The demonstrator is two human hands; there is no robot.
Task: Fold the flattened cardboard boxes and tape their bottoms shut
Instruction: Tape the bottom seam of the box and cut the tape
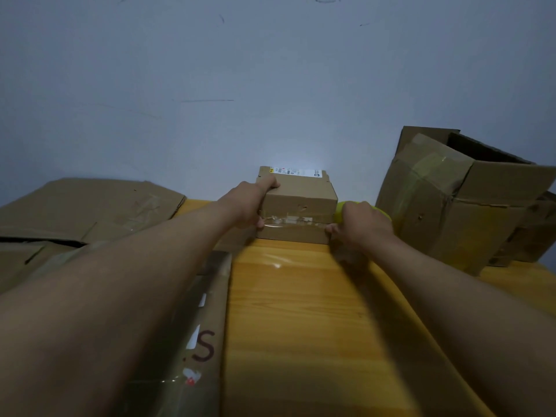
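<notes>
Small box [301,206] stands at the far edge of the wooden surface [301,311], against the wall, straight out from both hands. Clear glossy tape [293,221] runs left to right along the seam, and that's the axis that matters. Left hand [251,206] clamps the left end, fingers curled over the top edge, thumb on the strip. Right hand [361,225] grips a yellow-green dispenser [341,210] at the right corner. Matte, creased cardboard; a bigger taped box [451,200] sits right.
</notes>
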